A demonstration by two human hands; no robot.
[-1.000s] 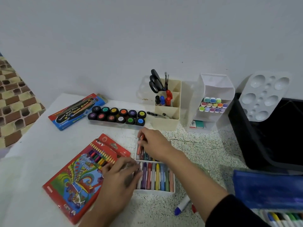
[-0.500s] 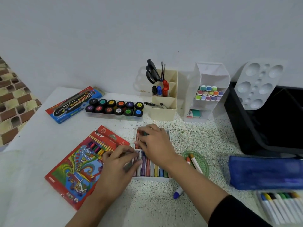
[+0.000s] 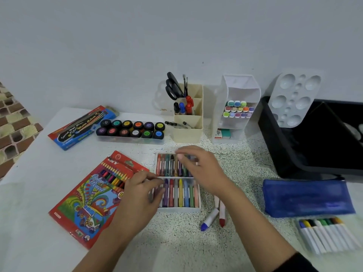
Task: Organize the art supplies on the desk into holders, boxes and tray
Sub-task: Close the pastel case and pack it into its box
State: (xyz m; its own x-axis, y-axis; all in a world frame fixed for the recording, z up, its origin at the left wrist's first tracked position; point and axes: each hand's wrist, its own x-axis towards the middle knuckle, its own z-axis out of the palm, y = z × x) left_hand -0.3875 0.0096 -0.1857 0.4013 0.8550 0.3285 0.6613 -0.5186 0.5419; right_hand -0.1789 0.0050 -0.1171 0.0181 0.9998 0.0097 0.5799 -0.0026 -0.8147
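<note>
Lightly does it: crayons (image 3: 180,193) going into their box.
Crayon box (image 3: 178,208) sits on the desk (image 3: 176,242); left hand (image 3: 137,195) grips its left edge, right hand (image 3: 204,169) over the far row, grip too blurred to tell. Waxy sticks likely snap; pinch mid-shaft.

A plain pale grey wall (image 3: 117,46) is rising behind a white, partly speckled desk (image 3: 29,222); brown and yellow patterned tiles (image 3: 13,130) are showing at left.

Soft, even light; faint shadows; blurred fingers (image 3: 183,156); wide-angle bowing at edges.
</note>
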